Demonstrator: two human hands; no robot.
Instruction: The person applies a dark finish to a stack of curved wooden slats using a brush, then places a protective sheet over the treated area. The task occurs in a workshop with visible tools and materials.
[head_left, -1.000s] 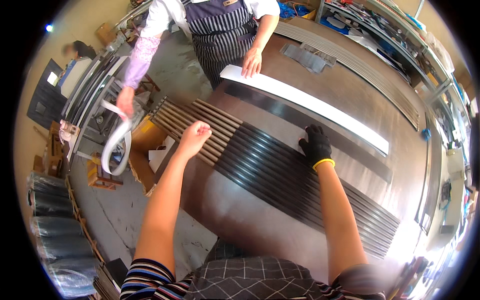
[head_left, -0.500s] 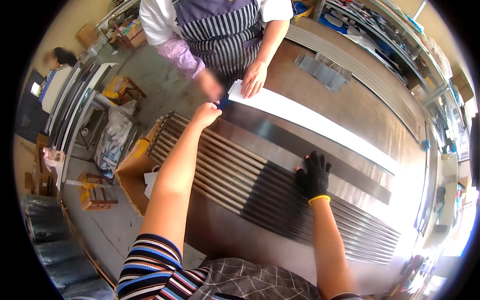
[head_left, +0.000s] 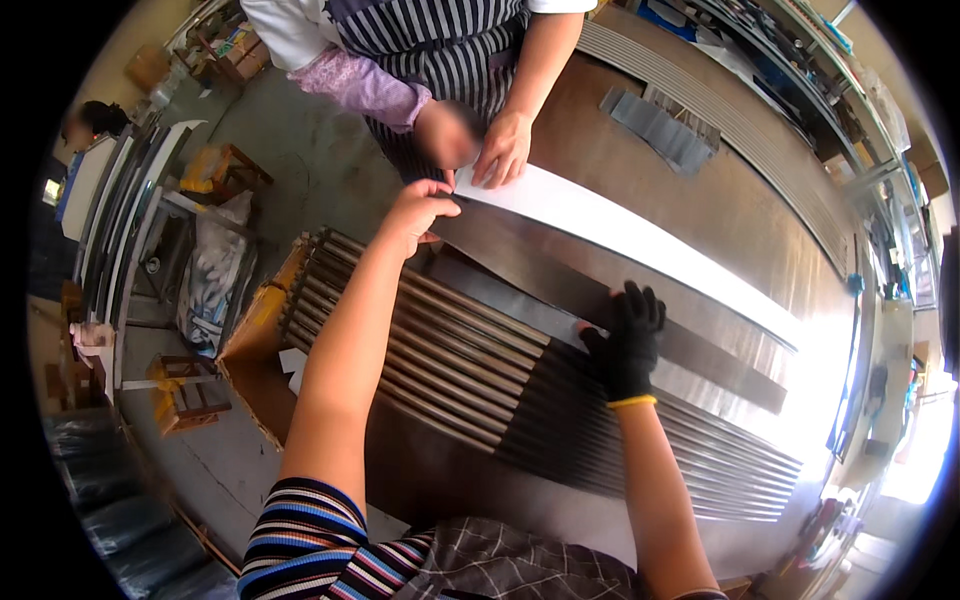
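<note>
A long dark flat strip (head_left: 530,255) runs diagonally across the table, its left end raised off the surface. My bare left hand (head_left: 415,215) pinches that end between thumb and fingers. My right hand (head_left: 628,345), in a black glove with bare fingertips and a yellow cuff, rests spread at the strip's near edge, around its middle. Beyond lies a long white strip (head_left: 620,225). A co-worker's hand (head_left: 505,148) presses on its left end, and their other hand (head_left: 448,135), blurred, is close to my left fingertips. Nearer me sits a row of ribbed metal bars (head_left: 430,350), dark toward the middle.
Across the table (head_left: 590,120) stands the co-worker in a striped apron (head_left: 440,60). A grey sheet piece (head_left: 660,130) lies near more long strips (head_left: 760,150) at the far side. A cardboard box (head_left: 250,350) stands left of the bars; shelves (head_left: 800,90) line the far right.
My left hand has opened its grip out into a pinch, and the dark strip's left end has risen. A blue item there is no longer visible. The co-worker's blurred hand has shifted right.
</note>
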